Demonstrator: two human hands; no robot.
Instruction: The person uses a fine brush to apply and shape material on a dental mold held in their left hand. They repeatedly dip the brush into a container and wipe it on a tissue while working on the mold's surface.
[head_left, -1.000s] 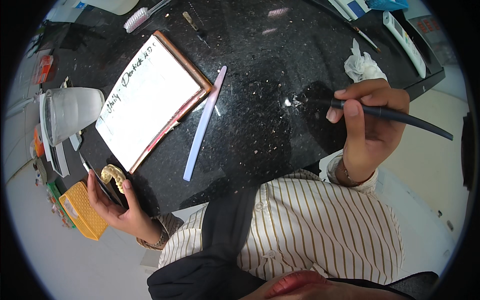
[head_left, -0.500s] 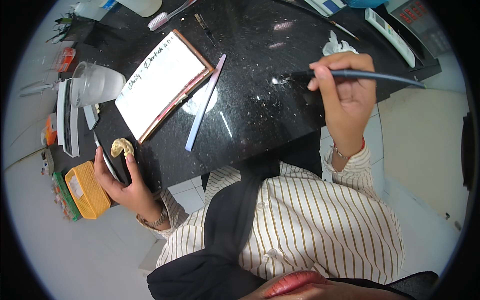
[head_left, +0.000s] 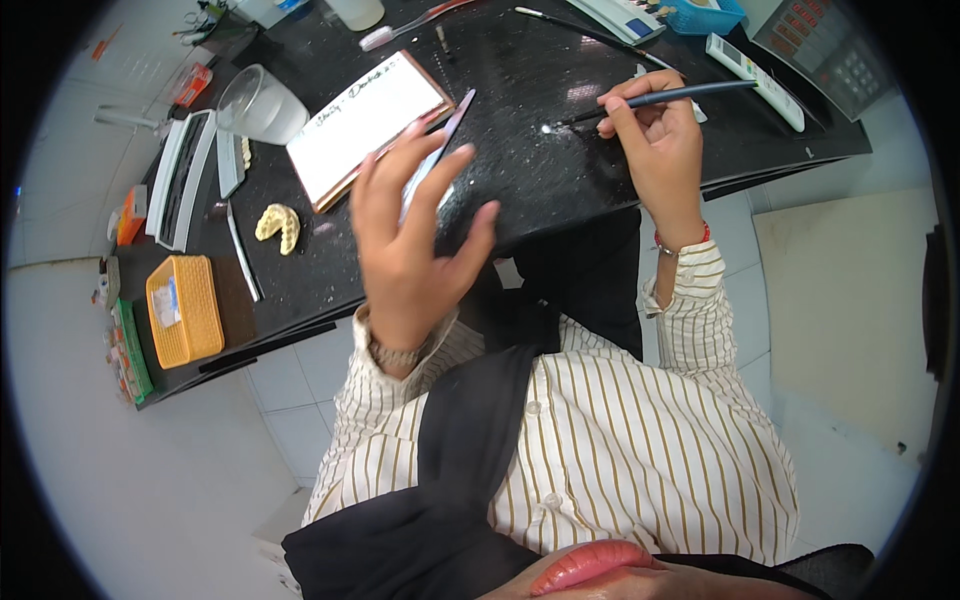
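Note:
My left hand (head_left: pixel 415 235) is raised over the front of the black table (head_left: pixel 330 260), fingers spread and nothing in them. Partly behind those fingers lies a flat lilac-blue strip (head_left: pixel 455 125), beside an open notebook (head_left: pixel 365 125) with handwriting on its white page. A cream, horseshoe-shaped dental cast (head_left: pixel 278 228) rests on the tabletop to the left. My right hand (head_left: pixel 658 135) pinches a dark-handled brush (head_left: pixel 690 92), held slanted. Its dark tip points left, close to a small white smear (head_left: pixel 548 128); whether they touch I cannot tell.
A slim metal tool (head_left: pixel 242 252) lies left of the cast, near a yellow basket (head_left: pixel 205 310). A clear cup of liquid (head_left: pixel 262 105) stands by the notebook. Farther back are a toothbrush (head_left: pixel 415 25) and another thin brush (head_left: pixel 590 38). A white remote (head_left: pixel 755 82) lies at right.
My left hand has let go of the dental cast, which now lies on the table, and moved right, opening. The right hand still holds the brush. The view has shifted somewhat.

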